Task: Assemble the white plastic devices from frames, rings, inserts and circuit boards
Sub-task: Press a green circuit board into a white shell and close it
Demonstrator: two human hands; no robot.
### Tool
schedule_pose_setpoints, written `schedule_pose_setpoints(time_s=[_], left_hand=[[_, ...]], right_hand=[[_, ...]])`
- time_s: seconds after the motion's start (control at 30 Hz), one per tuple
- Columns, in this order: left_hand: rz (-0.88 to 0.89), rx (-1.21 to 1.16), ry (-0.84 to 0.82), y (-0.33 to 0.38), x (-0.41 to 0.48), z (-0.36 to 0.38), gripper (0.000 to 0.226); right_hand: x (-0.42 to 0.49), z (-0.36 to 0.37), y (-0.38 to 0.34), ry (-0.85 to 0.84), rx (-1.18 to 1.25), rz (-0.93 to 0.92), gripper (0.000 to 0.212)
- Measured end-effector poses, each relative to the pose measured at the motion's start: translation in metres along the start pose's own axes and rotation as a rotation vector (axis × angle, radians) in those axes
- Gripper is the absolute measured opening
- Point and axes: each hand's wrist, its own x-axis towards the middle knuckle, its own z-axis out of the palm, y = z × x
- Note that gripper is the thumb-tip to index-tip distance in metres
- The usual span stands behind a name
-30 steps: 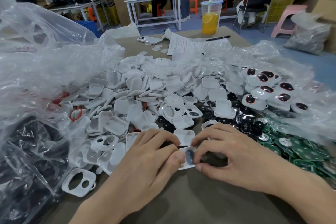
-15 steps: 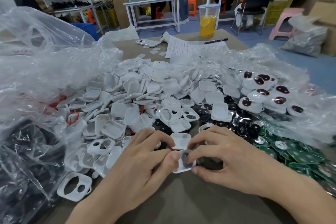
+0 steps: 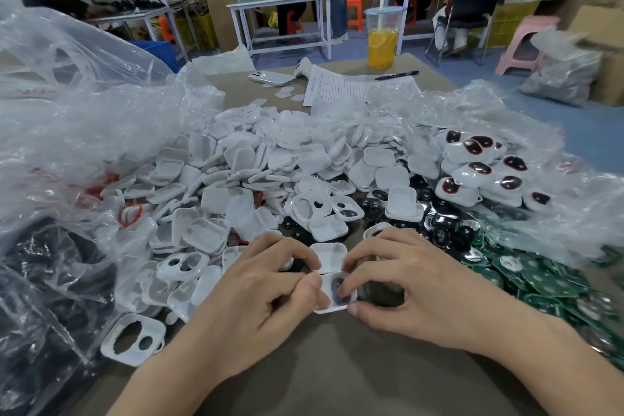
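At table centre, near edge, both hands meet over one white frame [image 3: 332, 299]. The left hand [image 3: 256, 294] comes in from lower left, palm down and knuckles up, with its thumb tip pressed on the frame's left edge and its fingers curled over the far side. The right hand [image 3: 415, 287] mirrors it, thumb at the near right corner and index finger bent onto the top. Both hands pinch the frame. It sits low over the table [image 3: 337, 375]; contact with the surface can't be told, as the fingers hide it. A dark oval insert [image 3: 337, 287] shows in the frame's opening between the thumbs.

Just behind the hands is a big loose pile of white shells [image 3: 270, 162], rounded squares of glossy plastic that reaches up to the fingertips. A spare frame with two cutouts [image 3: 133, 339] lies flat at near left, apart from the hands. Red rings [image 3: 130, 214] poke out of the pile's left side. Black glossy inserts [image 3: 439, 230] lie beyond the right hand, with green circuit boards [image 3: 547, 284] to its right. Finished devices [image 3: 483, 169], white with dark windows, are heaped at far right.

Crinkled clear plastic bags [image 3: 67, 128] crowd the left side and ring the piles. A dark-filled bag [image 3: 40, 297] sits at near left. At the far edge are a phone [image 3: 271, 78], a paper sheet [image 3: 337, 89], a pen [image 3: 396, 75] and a cup of yellow drink [image 3: 383, 44].
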Motion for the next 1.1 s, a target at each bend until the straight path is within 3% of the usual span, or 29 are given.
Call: schedule_pose_setpoints(time_s=[0.23,0.43,0.67,0.9,1.1], left_hand=[[-0.017,0.009,0.038,-0.0009,-0.0001,0.0007,0.046],[-0.008,0.04,0.081,-0.0034,0.0014,-0.0021,0.036],[0.029,0.095,-0.017,-0.0004,0.0003,-0.0007,0.022],[0.002,0.12,-0.084,0.0013,-0.0011,-0.0018,0.022],[-0.009,0.117,-0.046,-0.0012,-0.0006,-0.0011,0.03]], right_hand=[[-0.0003,0.0007,0.0012,0.012,-0.008,-0.006,0.017],[-0.0009,0.0025,-0.0006,0.048,-0.028,-0.017,0.016],[0.0,0.0033,-0.0006,0.053,-0.056,-0.041,0.015],[0.0003,0.0052,-0.0025,0.095,-0.055,-0.044,0.012],[0.0011,0.0047,-0.0031,0.091,-0.039,-0.046,0.012]])
